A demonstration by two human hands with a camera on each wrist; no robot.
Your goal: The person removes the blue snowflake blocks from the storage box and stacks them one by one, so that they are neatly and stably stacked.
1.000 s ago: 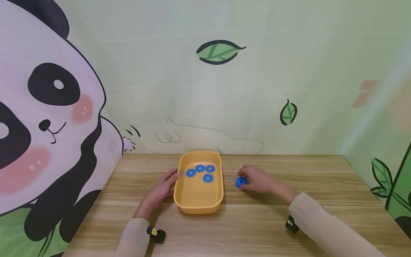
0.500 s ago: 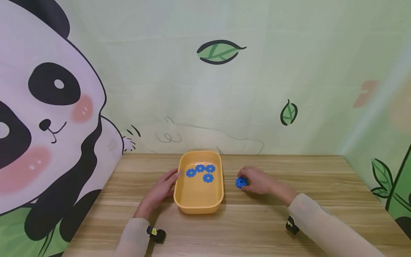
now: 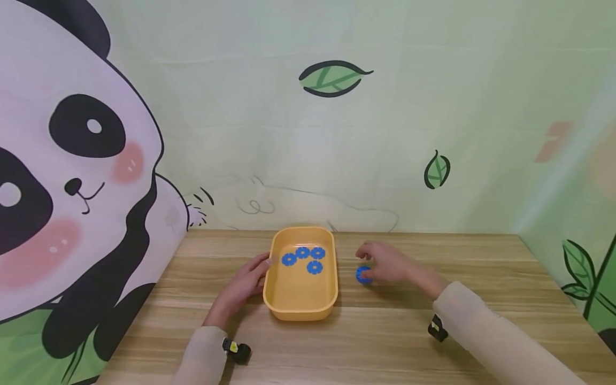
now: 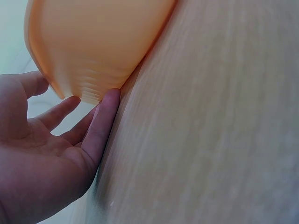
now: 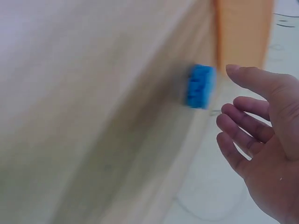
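A yellow plastic tray [image 3: 300, 294] stands on the table, with several flat blue notched discs [image 3: 315, 267] lying inside. My left hand [image 3: 247, 278] holds the tray's left side. Its thumb reaches the rim, and the fingertips [image 4: 111, 95] lie against the outer wall near the table. To the right of the tray sits a short stack of blue notched discs [image 5: 200, 86] on the wood. Just above and beside that stack is my right hand [image 3: 390, 262], fingers spread loosely with nothing between them. In the head view its thumb overlaps part of the stack.
The wooden table [image 3: 375, 342] ends at the back against a pale green wall cloth [image 3: 231, 107] printed with a panda and leaves. A small black camera [image 3: 237, 351] is strapped to the left wrist, another [image 3: 437, 328] to the right.
My right hand has let go of the blue disc stack; its fingers have parted and lifted off, leaving the stack on the table. The left hand stays at the tray.
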